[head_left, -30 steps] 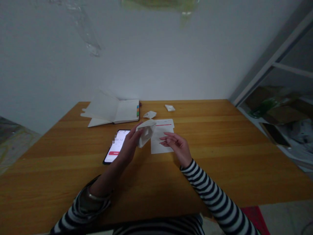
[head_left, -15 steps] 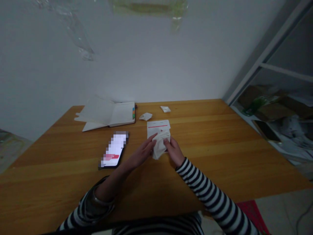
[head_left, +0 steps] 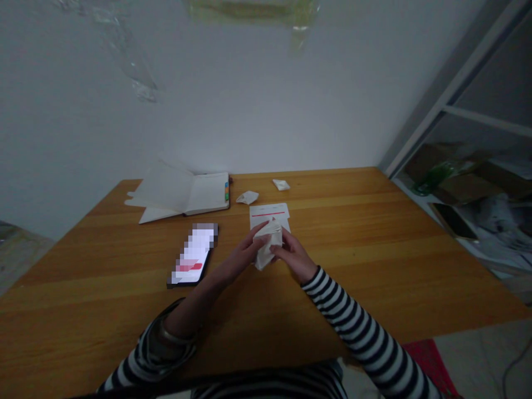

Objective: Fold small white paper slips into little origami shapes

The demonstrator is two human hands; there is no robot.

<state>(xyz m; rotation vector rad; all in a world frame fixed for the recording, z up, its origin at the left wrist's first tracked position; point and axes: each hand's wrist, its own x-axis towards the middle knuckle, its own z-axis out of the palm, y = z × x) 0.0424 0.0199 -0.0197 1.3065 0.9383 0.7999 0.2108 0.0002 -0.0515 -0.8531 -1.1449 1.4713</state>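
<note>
Between my two hands is a folded white piece of paper [head_left: 266, 254], tilted, its lower corner pointing toward me. My left hand [head_left: 246, 250] grips its left side, with the thumb across the front. On the right side, my right hand [head_left: 294, 256] pinches it, thumb on the near face and fingers behind. Just beyond lies a white printed sheet [head_left: 270, 211] with a red line, partly covered by my hands and the folded paper. Two small folded white papers rest farther back, one paper [head_left: 247, 197] to the left and another paper [head_left: 281, 185] to the right.
A phone [head_left: 193, 255] with a lit, blurred screen lies left of my hands on the wooden table [head_left: 374, 249]. Behind it is an open notebook [head_left: 208, 193] with coloured tabs. A shelf at right holds a green bottle [head_left: 428, 180] and a dark flat device [head_left: 453, 221].
The folded paper has shifted slightly left and turned in my hands. My right thumb has moved left and lower on it; my left thumb now lies across its front.
</note>
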